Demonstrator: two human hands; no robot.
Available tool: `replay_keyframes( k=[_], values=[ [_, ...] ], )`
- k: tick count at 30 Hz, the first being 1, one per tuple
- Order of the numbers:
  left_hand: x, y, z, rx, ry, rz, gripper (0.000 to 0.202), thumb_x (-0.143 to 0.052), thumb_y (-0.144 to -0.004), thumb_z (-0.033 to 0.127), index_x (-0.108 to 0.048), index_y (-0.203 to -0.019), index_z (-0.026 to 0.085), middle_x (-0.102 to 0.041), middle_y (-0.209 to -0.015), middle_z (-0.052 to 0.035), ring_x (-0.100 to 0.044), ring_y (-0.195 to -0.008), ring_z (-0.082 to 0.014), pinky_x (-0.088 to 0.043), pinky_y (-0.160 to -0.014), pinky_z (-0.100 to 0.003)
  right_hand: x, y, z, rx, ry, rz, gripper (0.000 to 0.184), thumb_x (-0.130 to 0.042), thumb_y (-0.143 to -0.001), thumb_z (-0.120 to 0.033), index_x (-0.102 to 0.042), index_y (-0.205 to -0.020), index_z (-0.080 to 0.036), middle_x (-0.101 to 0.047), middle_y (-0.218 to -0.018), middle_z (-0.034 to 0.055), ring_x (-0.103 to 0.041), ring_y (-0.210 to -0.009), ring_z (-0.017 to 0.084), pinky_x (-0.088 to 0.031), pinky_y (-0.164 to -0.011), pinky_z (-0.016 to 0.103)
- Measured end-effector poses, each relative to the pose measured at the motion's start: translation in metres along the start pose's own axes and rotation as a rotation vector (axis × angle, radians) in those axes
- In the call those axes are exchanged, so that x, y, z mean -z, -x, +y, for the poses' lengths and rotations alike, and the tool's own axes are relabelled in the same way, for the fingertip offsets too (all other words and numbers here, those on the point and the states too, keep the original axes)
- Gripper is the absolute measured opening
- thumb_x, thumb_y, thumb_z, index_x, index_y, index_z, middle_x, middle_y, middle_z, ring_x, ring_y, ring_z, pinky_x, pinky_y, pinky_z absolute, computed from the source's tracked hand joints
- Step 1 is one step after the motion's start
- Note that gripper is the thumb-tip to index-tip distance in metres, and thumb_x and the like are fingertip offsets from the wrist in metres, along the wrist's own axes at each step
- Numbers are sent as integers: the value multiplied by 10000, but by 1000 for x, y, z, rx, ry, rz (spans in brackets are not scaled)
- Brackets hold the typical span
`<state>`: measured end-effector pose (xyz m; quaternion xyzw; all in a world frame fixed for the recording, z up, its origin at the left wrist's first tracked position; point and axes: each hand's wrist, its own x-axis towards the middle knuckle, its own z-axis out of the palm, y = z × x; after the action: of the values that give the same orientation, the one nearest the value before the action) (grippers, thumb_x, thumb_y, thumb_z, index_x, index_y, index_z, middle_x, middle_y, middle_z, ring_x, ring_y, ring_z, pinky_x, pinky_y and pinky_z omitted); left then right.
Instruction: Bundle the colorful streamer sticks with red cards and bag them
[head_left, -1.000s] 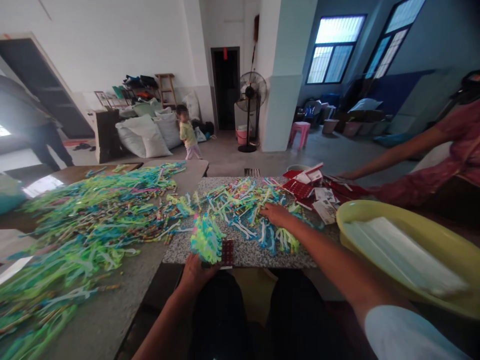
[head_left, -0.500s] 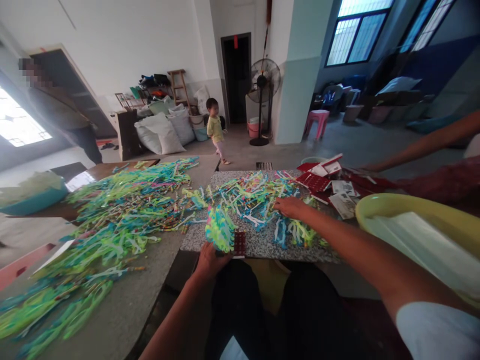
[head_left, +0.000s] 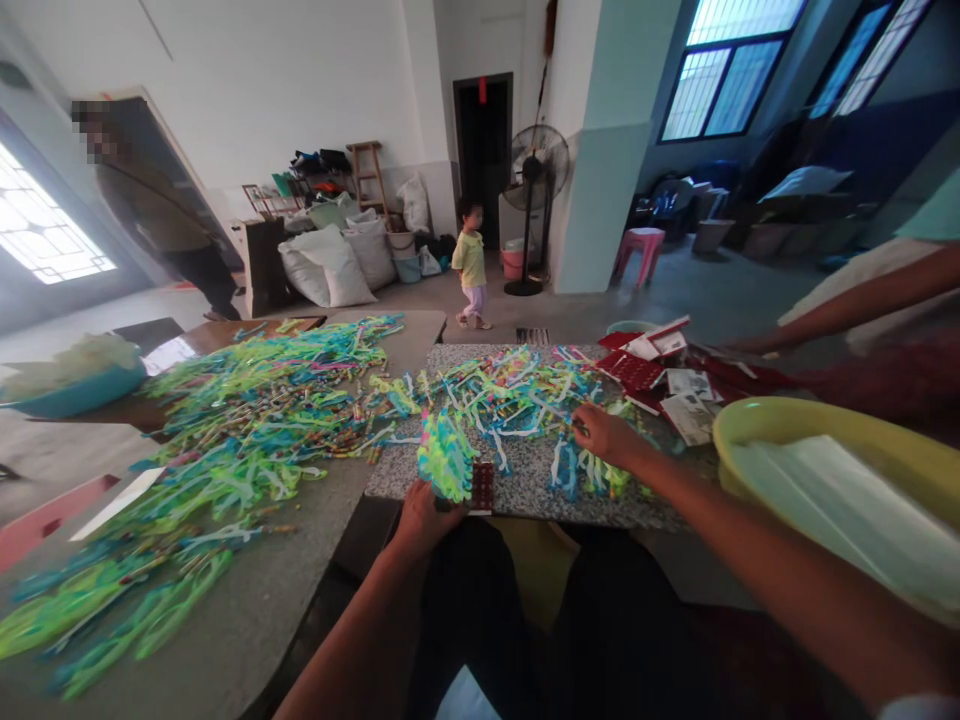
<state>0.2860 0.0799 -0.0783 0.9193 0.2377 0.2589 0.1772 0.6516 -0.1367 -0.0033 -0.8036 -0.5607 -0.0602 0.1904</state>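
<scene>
My left hand (head_left: 427,516) is closed at the near edge of the speckled stone tabletop (head_left: 405,480). Its fingers grip a dark red card (head_left: 483,486), and a dense bundle of green and blue looped cords (head_left: 445,456) spreads over the card's left side. My right hand (head_left: 604,436) hovers over the loose pile, fingertips pinched on what looks like a thin cord (head_left: 556,408); the grip itself is small and partly hidden. Green, blue and white cords with bead-like pieces (head_left: 510,385) lie tangled beyond both hands. Below the right hand hang more cords (head_left: 566,468).
A bigger cord heap (head_left: 255,410) covers the left table. Red cards (head_left: 637,368) are piled at the right, near a yellow basin (head_left: 750,420) holding clear plastic. Another person's arm (head_left: 862,305) reaches in there. A child (head_left: 470,265) stands beyond the table, and another person (head_left: 161,215) far left.
My right hand has drawn back slightly to the right, away from the pile, with its fingertips pinched. My left hand keeps its place. The child has moved a little rightward.
</scene>
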Motion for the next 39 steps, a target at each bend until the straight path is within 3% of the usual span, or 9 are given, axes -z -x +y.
replay_keyframes(
  k=[3,7,11,14,20,23,31,35,39],
  values=[
    [2,0,4,1,-11,20,372,-787,-776,494,-719,-1001,206,-750,-981,-95,-688,-1009,-314,-549,-937,-466,-9,8,-35,-237,-388,68,142,-556,-907,-323,-617,-940,-199,-711,-866,43,-667,-771,177,-502,-719,260],
    [9,-2,11,-1,4,1,351,-769,-799,512,-709,-960,206,-743,-942,-94,-690,-984,-301,-554,-900,-439,-37,15,-100,-360,-862,-11,243,-586,-868,-447,-622,-848,-208,-704,-732,12,-677,-671,173,-540,-667,268],
    [11,-3,14,-10,28,-19,337,-770,-808,484,-706,-992,210,-745,-967,-86,-687,-1002,-286,-541,-932,-432,-68,14,-153,-526,-1057,-35,279,-673,-830,-466,-637,-812,-190,-725,-725,51,-709,-688,212,-574,-659,308],
    [12,-2,15,5,24,-24,319,-785,-796,466,-700,-970,212,-739,-978,-79,-674,-1016,-282,-529,-957,-436,-82,7,-172,-551,-1059,-63,229,-682,-854,-410,-656,-910,-190,-731,-727,41,-713,-683,209,-563,-625,291],
    [13,-2,16,8,17,-67,271,-778,-805,451,-690,-893,211,-726,-968,-77,-654,-1026,-286,-517,-940,-434,-86,-5,-178,-485,-872,-81,169,-639,-882,-320,-694,-956,-178,-746,-774,41,-711,-747,207,-531,-665,279],
    [12,-2,15,4,15,-64,276,-773,-811,452,-685,-915,211,-725,-963,-77,-648,-1031,-290,-511,-940,-437,-86,-6,-178,-407,-804,-96,205,-638,-885,-338,-732,-945,-167,-772,-880,64,-711,-848,225,-515,-724,287],
    [7,-1,11,-6,33,-30,274,-788,-796,425,-675,-922,210,-714,-931,-77,-654,-1012,-292,-510,-931,-437,-87,-6,-176,-349,-634,-140,243,-603,-942,-356,-752,-903,-168,-762,-866,74,-687,-842,223,-438,-710,267],
    [2,-2,7,-13,23,-12,271,-773,-803,454,-671,-885,216,-714,-903,-72,-658,-983,-291,-510,-920,-442,-83,-9,-175,-372,-521,-200,323,-594,-967,-428,-723,-858,-153,-742,-829,83,-657,-798,201,-375,-652,251],
    [-1,-2,0,-5,11,-11,325,-750,-807,521,-677,-883,213,-714,-925,-87,-662,-971,-297,-521,-904,-447,-74,-14,-166,-501,-357,-194,307,-623,-950,-414,-710,-846,-139,-727,-836,84,-625,-755,173,-344,-644,244]
  ],
)
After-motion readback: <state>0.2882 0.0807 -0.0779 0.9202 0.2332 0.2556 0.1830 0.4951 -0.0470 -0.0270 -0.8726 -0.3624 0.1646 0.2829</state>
